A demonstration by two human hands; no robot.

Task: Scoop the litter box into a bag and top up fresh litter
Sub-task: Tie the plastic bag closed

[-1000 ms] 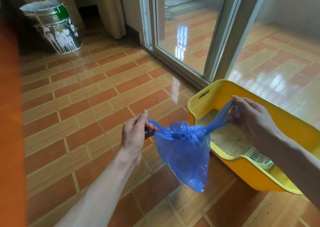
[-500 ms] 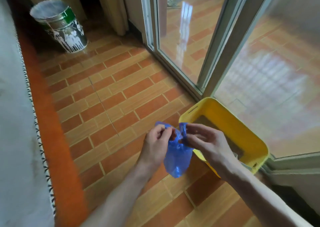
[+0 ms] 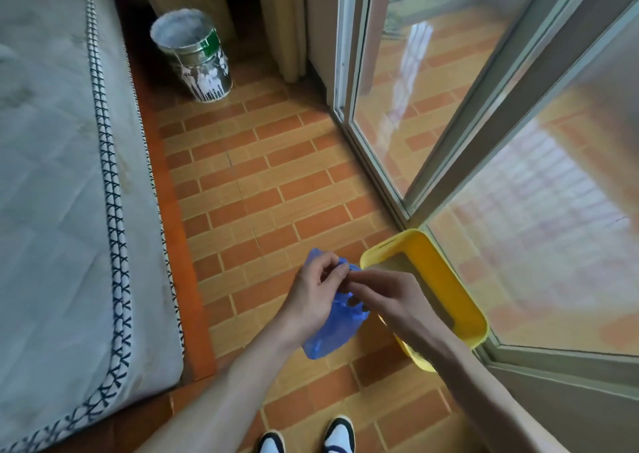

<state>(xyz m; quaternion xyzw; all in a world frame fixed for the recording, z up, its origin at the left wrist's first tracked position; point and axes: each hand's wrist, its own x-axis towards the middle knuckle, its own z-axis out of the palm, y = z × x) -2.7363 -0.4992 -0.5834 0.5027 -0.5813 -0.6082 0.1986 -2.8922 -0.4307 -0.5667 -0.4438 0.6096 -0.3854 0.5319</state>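
Observation:
A small blue plastic bag (image 3: 332, 331) hangs in front of me above the tiled floor. My left hand (image 3: 316, 288) pinches the bag's top on the left side. My right hand (image 3: 383, 297) pinches the bag's top from the right, and the two hands' fingers meet above the bag. The yellow litter box (image 3: 446, 279) stands on the floor to the right, against the glass door frame. My right forearm covers its near corner, and only a sliver of litter shows inside.
A paint-splashed metal bucket (image 3: 193, 58) stands at the back of the floor. A grey mattress (image 3: 52, 193) on an orange base fills the left side. Sliding glass doors (image 3: 449, 107) run along the right. My feet (image 3: 307, 440) show at the bottom edge.
The view has risen and pulled back from the litter box. My hands, first spread apart stretching the bag's handles, have come together at the bag's top.

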